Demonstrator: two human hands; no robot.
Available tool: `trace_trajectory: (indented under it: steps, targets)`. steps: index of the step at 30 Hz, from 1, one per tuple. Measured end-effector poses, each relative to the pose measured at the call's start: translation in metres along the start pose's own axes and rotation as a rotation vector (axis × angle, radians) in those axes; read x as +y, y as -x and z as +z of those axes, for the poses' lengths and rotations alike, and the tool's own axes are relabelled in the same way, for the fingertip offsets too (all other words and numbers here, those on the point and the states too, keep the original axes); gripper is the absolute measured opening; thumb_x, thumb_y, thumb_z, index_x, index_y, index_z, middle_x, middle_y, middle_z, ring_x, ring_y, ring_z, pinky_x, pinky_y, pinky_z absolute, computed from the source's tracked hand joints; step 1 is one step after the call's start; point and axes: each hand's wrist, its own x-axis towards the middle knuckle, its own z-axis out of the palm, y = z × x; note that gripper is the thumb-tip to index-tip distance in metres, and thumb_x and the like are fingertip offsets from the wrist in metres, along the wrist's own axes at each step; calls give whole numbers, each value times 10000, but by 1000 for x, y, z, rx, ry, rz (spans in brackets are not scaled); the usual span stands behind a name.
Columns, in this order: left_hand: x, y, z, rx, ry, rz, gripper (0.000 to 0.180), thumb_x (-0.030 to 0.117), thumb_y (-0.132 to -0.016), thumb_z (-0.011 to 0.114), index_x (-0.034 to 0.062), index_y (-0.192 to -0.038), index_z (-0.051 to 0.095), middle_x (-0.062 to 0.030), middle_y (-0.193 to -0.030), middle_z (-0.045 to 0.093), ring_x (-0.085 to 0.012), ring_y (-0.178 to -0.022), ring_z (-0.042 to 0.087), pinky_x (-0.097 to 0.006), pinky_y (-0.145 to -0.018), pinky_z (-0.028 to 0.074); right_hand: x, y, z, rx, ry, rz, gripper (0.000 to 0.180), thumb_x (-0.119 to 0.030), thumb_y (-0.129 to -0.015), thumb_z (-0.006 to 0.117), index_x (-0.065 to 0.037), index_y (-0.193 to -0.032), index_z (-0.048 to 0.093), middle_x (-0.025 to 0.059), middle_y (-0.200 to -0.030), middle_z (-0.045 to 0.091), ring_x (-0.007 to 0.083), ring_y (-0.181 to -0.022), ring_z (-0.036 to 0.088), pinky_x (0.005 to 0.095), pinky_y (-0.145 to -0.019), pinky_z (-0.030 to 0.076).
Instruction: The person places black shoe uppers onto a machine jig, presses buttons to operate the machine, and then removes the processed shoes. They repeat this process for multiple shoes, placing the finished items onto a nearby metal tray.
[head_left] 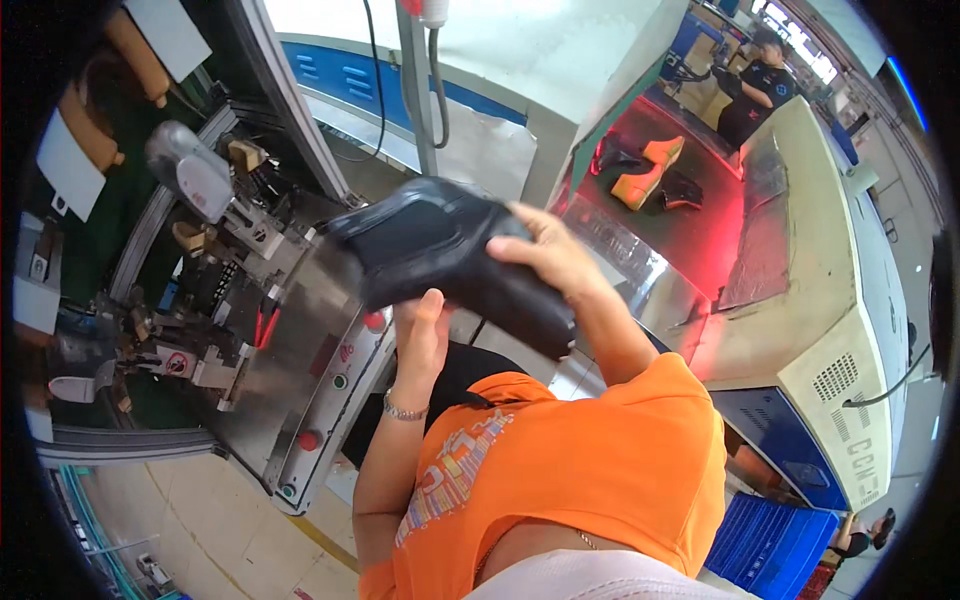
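Observation:
A black leather boot upper (430,250) is held up in front of my chest, lying tilted on its side, its left end smeared by motion. My right hand (550,250) is closed on its right part, the thumb lying across the leather. From below, my left hand (422,335) grips its lower edge; the thumb shows, while the other fingers are mostly hidden behind it. To the left of both hands is a shoe machine with metal clamps (250,235) and a steel bed (325,265).
Red-handled pliers (267,320) lie on the machine bed, beside a panel with red and green buttons (308,440). On the right, a cream machine (835,340) has a red-lit opening holding orange and black boot pieces (640,185). A co-worker (760,90) stands beyond. Blue crates (770,545) are stacked lower right.

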Motion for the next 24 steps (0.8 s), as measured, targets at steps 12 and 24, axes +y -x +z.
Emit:
trace_trajectory:
  steps: [12, 24]
  targets:
    - [20, 31, -71, 441, -443, -85, 493, 122, -872, 509, 97, -1318, 300, -101, -1293, 406, -189, -1153, 437, -330, -921, 373, -105, 55, -119, 1353, 302, -1213, 217, -64, -834, 581, 53, -1016, 563, 99, -947, 612, 156, -773, 589, 261, -710, 484]
    - [20, 33, -95, 520, -585, -173, 506, 141, -868, 526, 111, -1321, 302, -62, -1247, 446, -169, -1112, 467, -294, -880, 380, -115, -103, -448, 1480, 45, -443, 575, -379, -749, 655, 58, -1071, 465, 195, -903, 601, 306, -673, 567, 363, -696, 469]
